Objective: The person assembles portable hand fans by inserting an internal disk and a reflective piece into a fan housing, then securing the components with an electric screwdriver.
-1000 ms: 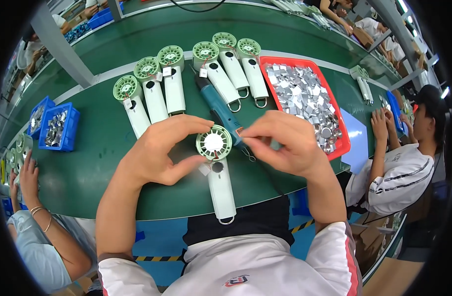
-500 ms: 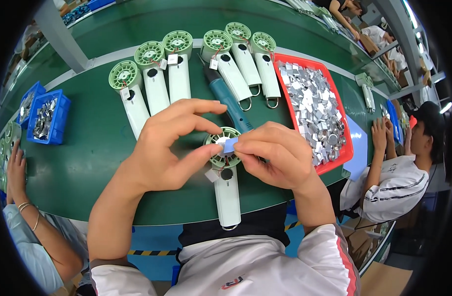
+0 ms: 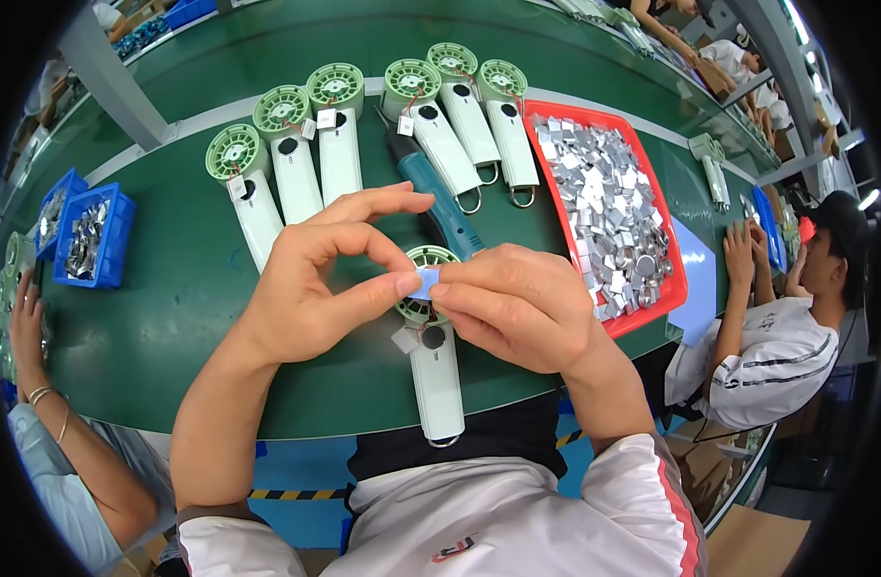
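Observation:
A small light-blue film piece (image 3: 427, 283) is held just above the round green head of a handheld fan (image 3: 436, 385). My right hand (image 3: 527, 303) is closed in a pinch on its right side. The thumb and index finger of my left hand (image 3: 311, 279) come together at its left edge, the other fingers raised. Under my hands the pale fan lies handle toward me, with a metal loop at its near end. A white tag-like piece (image 3: 404, 340) on wires hangs beside its neck. My fingers hide part of the fan head.
More handheld fans (image 3: 340, 159) lie in a row beyond my hands, by a teal electric screwdriver (image 3: 440, 204). A red tray (image 3: 673, 288) of silver metal pieces stands right, blue bins (image 3: 99, 281) left. Co-workers sit on both sides; one person's hand (image 3: 25, 327) is far left.
My left thumb and index finger have closed together at the film piece's left edge. Both hands and the film have shifted slightly left in view.

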Tool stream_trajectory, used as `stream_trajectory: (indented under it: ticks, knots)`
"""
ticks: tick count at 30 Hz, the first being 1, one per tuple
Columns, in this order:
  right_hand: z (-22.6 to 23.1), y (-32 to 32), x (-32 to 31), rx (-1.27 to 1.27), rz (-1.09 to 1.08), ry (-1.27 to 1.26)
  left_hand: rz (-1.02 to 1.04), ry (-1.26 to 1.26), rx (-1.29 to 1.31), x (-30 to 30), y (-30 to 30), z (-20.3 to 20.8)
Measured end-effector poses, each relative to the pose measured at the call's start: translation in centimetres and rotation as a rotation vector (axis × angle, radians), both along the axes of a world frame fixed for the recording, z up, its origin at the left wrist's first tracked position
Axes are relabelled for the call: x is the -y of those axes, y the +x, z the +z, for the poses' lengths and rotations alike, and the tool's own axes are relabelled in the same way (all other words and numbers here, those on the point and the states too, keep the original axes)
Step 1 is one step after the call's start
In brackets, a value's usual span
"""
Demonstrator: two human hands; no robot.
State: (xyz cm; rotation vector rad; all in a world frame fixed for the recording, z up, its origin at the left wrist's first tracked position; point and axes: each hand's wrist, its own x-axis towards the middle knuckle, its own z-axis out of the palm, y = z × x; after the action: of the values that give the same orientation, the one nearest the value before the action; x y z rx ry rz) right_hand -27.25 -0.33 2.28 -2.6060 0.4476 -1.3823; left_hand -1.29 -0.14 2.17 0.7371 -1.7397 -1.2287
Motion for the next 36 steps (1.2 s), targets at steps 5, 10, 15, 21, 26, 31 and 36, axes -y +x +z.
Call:
stream_trajectory:
  ticks: [5, 10, 15, 21, 26, 31, 36]
  knots:
    - [0.0, -0.1, 0.0, -0.002, -0.016, 0.009, 0.015, 0.001, -0.043, 0.1, -0.1, -0.2]
    - [1.1, -1.0, -0.9, 0.035, -0.096, 0.308, 0.061, -0.142, -0.007, -0.1, -0.3, 0.0]
    - [0.9, -0.9, -1.1, 0.208, -0.002, 0.950, 0.046, -0.312, 0.036, 0.1, -0.4, 0.5]
    - [1.6, -0.5, -1.5, 0.265, 0.081, 1.286, 0.078, -0.380, 0.013, 0.1, -0.7, 0.3]
    - [1.5, -0.4, -1.6, 0.294, 0.099, 1.356, 0.084, -0.384, 0.018, 0.2, -1.0, 0.3]
    - [1.2, -0.3, -1.6, 0.313, 0.094, 1.343, 0.055, -0.365, 0.066, 0.1, -0.6, 0.4]
    - [0.4, -0.1, -1.4, 0.361, 0.114, 1.207, 0.071, -0.389, 0.105, 0.1, -0.3, 0.3]
